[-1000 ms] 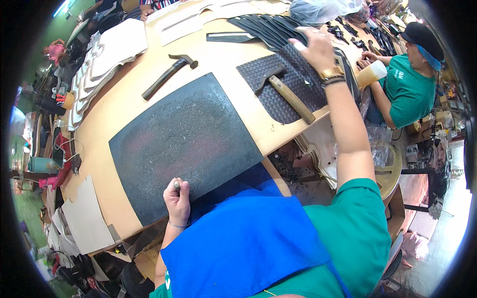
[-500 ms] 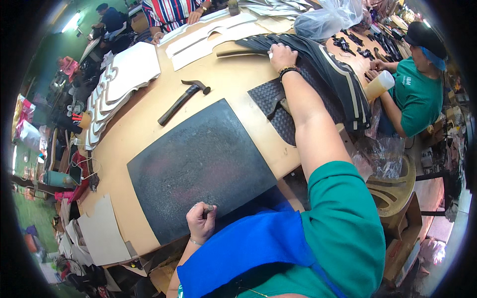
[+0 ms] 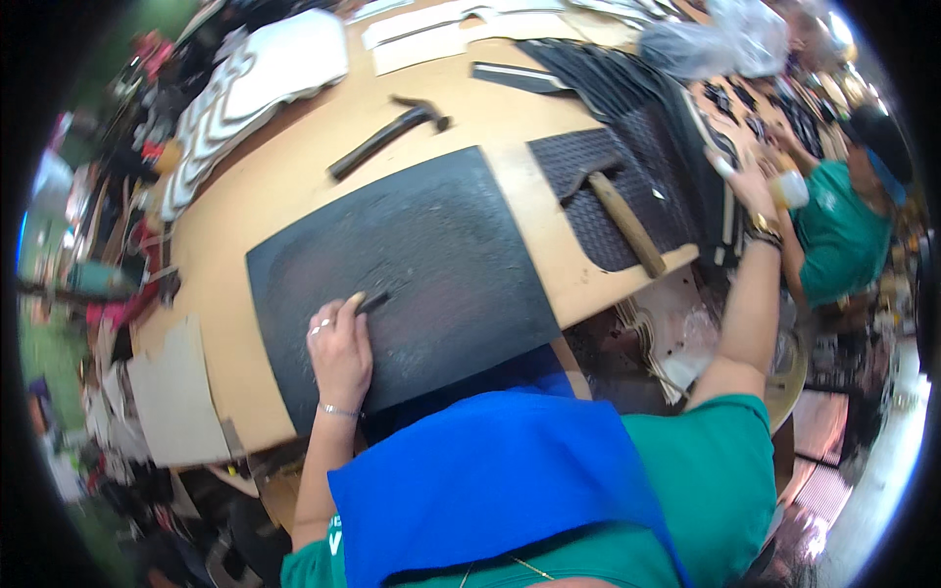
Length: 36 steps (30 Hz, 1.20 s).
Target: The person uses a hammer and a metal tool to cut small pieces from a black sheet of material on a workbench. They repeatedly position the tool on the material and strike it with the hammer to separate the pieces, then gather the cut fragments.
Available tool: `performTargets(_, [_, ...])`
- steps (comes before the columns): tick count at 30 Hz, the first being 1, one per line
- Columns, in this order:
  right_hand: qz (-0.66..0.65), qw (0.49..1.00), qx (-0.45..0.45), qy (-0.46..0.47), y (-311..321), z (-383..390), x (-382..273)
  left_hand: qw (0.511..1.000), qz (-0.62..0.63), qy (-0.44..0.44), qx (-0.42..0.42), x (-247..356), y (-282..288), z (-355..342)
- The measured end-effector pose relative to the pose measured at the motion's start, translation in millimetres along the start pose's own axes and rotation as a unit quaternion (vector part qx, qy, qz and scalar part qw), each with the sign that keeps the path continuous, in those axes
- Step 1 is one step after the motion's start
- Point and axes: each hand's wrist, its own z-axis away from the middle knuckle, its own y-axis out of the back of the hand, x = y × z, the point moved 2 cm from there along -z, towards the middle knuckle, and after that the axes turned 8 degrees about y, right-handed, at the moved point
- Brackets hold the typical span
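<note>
My left hand (image 3: 341,351) is closed on a short dark rod-shaped tool (image 3: 372,301), held low over a worn black mat (image 3: 441,245) in front of me. My right hand (image 3: 751,186) is stretched far to the right, at the edge of a stack of long dark pieces (image 3: 676,127) with pale stripes. One of its fingertips has a white covering; blur hides how the other fingers lie. Between my hands a hammer with a wooden handle (image 3: 627,223) rests on a dark woven-pattern sheet (image 3: 578,157). Beyond the mat lies another hammer, dark-handled (image 3: 387,137).
White cut panels (image 3: 284,59) are stacked at the far left of the wooden table (image 3: 221,284). A grey sheet (image 3: 176,392) hangs over the near left edge. At the right a co-worker in green (image 3: 848,225) sits close to my right hand, near a clear plastic bag (image 3: 716,44).
My right hand has left the far end of the dark pieces and swung right and nearer. My left hand has moved up over the mat with the tool. The view has shifted.
</note>
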Motion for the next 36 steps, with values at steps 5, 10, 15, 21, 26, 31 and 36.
performTargets(5, [-0.036, 0.995, -0.094, 0.012, 1.3, 9.3, 6.2, 1.000, -0.010, 0.006, -0.002, 1.1, 5.8, 2.6])
performTargets(10, [0.046, 0.988, -0.139, 0.057, 15.6, -8.4, 2.5, 1.000, -0.005, 0.015, 0.001, -1.3, 5.2, 5.7])
performTargets(15, [0.111, 0.984, -0.138, 0.012, 26.0, -4.6, -20.1, 0.999, -0.034, 0.015, 0.000, -0.8, 5.4, 6.6])
performTargets(21, [-0.147, 0.963, -0.222, 0.040, 48.6, 9.7, -61.5, 0.996, 0.026, -0.084, 0.000, 26.2, 13.9, -21.1])
performTargets(26, [-0.308, 0.932, -0.193, 0.013, 70.9, 6.8, -85.2, 0.981, 0.063, -0.184, -0.015, 68.3, 5.6, -56.9])
performTargets(31, [-0.607, 0.762, -0.226, -0.003, 97.5, 4.6, -145.7, 0.947, 0.050, -0.308, 0.072, 126.1, 4.3, -127.7])
performTargets(36, [-0.675, 0.687, -0.259, 0.072, 105.6, 26.7, -205.5, 0.891, 0.091, -0.388, 0.216, 197.9, 42.9, -199.7])
